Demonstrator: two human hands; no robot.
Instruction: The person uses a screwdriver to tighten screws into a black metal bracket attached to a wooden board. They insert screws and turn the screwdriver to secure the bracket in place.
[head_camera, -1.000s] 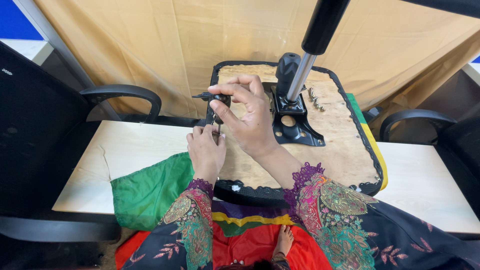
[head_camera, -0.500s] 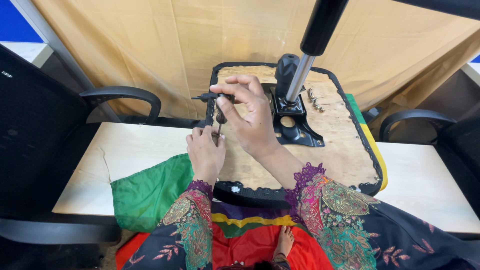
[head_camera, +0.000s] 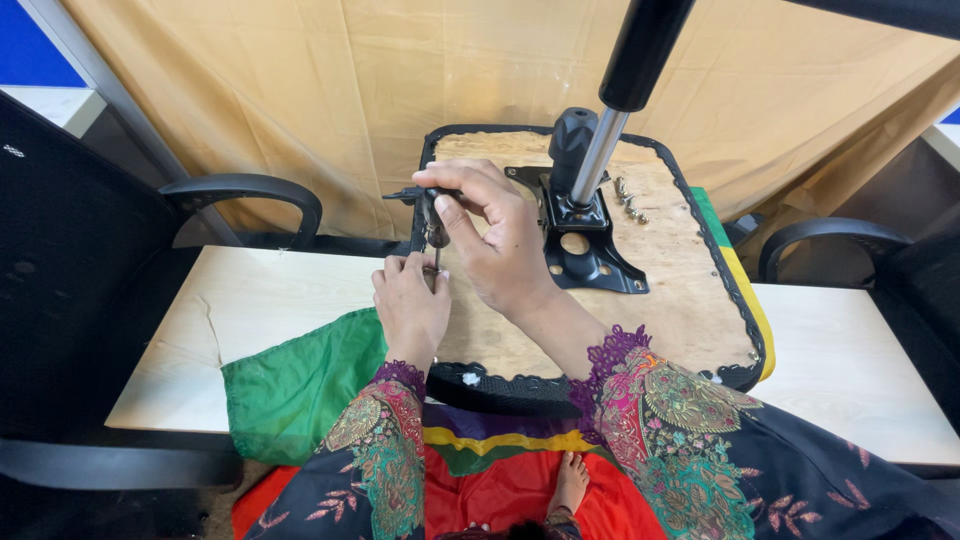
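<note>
Pale wooden table (head_camera: 250, 300) before a tan curtain (head_camera: 330, 90), upturned chair seat (head_camera: 690, 290) lying across it. Right hand (head_camera: 495, 240) closed around a small T-handled tool (head_camera: 432, 215), upright at the seat's left edge; left hand (head_camera: 410, 300) pinching its lower tip. Best kept vertical, pressed firmly, turned slowly. Loose bolts (head_camera: 630, 200) near the black metal bracket (head_camera: 580, 235).

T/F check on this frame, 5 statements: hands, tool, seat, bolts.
1. The right hand grips a black tool. True.
2. The left hand rests on the green cloth. False: it is at the tool's tip, on the seat's edge.
3. The seat lies underside up on the table. True.
4. The loose bolts lie on the table. False: on the seat's plywood.
5. The metal bracket is off the seat. False: it sits on it.
</note>
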